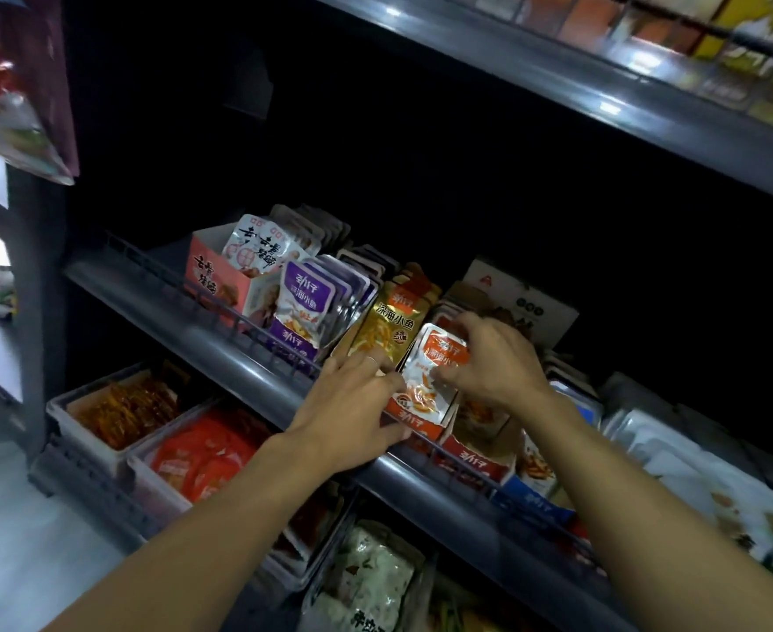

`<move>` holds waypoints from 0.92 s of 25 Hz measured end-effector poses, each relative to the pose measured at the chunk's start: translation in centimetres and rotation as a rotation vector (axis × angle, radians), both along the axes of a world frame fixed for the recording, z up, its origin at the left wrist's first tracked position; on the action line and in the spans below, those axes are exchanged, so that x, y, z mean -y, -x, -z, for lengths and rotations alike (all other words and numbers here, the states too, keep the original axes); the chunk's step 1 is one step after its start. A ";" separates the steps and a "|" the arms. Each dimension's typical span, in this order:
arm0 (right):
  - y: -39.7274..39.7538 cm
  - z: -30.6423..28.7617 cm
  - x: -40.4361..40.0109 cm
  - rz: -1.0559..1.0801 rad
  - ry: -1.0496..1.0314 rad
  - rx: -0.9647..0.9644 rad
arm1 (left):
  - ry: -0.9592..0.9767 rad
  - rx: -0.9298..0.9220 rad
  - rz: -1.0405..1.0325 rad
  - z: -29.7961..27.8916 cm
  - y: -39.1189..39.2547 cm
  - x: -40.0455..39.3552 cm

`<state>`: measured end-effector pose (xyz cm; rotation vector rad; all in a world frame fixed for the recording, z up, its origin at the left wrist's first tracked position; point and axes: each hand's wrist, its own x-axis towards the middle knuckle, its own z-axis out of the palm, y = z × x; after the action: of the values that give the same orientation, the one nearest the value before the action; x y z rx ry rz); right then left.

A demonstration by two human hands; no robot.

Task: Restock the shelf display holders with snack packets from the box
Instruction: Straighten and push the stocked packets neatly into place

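Observation:
On the middle shelf stand several display holders of snack packets. Orange and white packets (437,374) fill an orange holder (421,428) at the shelf's front. My right hand (489,358) grips the front orange packet from its top and right side. My left hand (352,408) rests on the holder's left front, fingers touching the packet's left edge. Left of it stand gold packets (386,328), then purple packets (302,307), then a pink holder (220,280) with white packets. No supply box is clearly in view.
A wire rail (247,328) runs along the middle shelf's front edge. A blue holder (532,497) and white packets (676,453) stand to the right. A white carton (526,296) stands behind. Bins of red and orange snacks (147,431) fill the lower shelf. An upper shelf (603,88) overhangs.

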<state>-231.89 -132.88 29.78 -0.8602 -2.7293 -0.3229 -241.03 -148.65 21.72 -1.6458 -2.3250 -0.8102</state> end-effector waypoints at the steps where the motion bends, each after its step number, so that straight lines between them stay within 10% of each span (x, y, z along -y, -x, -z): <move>1: 0.3 0.1 -0.1 0.013 -0.030 0.035 | 0.004 0.000 0.001 0.2 0.2 -0.1; 23: 1.3 0.2 -0.1 0.057 -0.070 0.018 | 0.010 0.022 0.035 0.3 1.2 -1.0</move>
<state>-233.22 -132.82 29.54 -0.9218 -2.6966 -0.4369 -242.24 -147.65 21.40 -1.6947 -2.3247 -0.8289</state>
